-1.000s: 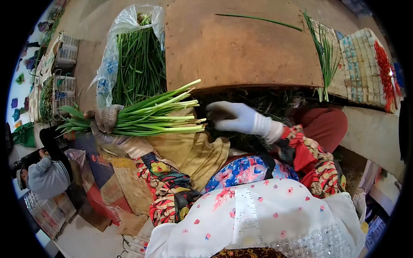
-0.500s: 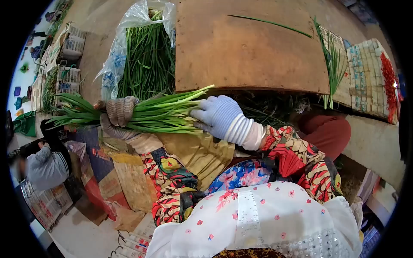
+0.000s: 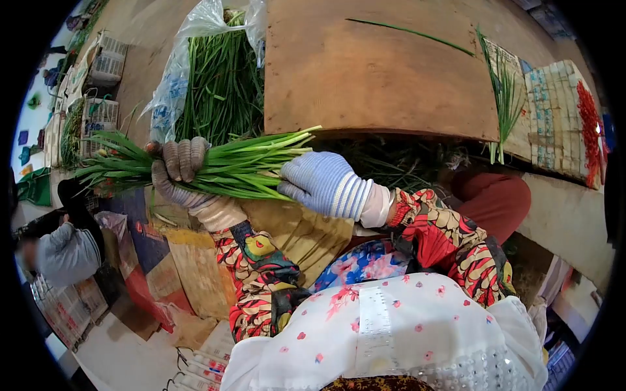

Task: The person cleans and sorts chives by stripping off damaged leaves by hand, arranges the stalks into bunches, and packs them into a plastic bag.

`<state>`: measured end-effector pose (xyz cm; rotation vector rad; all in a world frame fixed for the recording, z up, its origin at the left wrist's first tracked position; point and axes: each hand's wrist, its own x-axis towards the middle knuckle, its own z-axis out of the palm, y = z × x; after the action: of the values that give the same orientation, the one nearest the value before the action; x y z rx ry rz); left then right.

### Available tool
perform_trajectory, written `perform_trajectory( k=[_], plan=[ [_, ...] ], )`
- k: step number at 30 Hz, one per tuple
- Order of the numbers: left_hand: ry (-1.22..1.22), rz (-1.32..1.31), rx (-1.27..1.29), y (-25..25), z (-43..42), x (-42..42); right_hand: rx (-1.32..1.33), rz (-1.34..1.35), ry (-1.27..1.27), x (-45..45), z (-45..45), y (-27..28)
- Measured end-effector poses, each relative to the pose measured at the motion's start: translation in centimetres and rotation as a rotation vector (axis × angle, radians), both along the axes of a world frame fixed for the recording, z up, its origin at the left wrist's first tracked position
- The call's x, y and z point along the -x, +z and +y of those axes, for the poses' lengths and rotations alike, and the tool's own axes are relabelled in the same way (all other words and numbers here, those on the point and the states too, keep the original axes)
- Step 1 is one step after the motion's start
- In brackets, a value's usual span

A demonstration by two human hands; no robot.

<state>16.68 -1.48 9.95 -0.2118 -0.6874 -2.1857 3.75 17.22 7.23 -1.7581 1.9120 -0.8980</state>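
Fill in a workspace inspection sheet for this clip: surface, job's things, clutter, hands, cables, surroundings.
Surface: brown wooden board, one long green leaf on it
Job's things: long-leaved green bunch in hand; more greens in a clear plastic bag
Clutter: loose green stalks at the board's right edge
Hands: left hand, grey-brown glove, closed around the bunch; right hand, blue-striped glove, at the pale stem ends, grip partly hidden
Cables: nothing seen
Surroundings: person in grey; white plastic crates

The counter (image 3: 378,72) is showing smooth, scuffed brown wood; the bag (image 3: 171,85) is gleaming as clear, crinkled plastic; the knitted gloves (image 3: 324,182) are looking matt and ribbed.
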Motion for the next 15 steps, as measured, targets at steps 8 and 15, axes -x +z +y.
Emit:
perform_trajectory(
  k=[8, 15],
  plan=[
    [0.088, -0.031, -0.086, -1.0, -1.2, -1.3, -0.104, 0.091, 0.017, 3.6, 8.5, 1.4],
    [0.145, -0.110, -0.124, 0.0, -0.6, -1.1, -0.237, -0.689, -0.278, 6.9, 14.5, 1.3]
  ],
)
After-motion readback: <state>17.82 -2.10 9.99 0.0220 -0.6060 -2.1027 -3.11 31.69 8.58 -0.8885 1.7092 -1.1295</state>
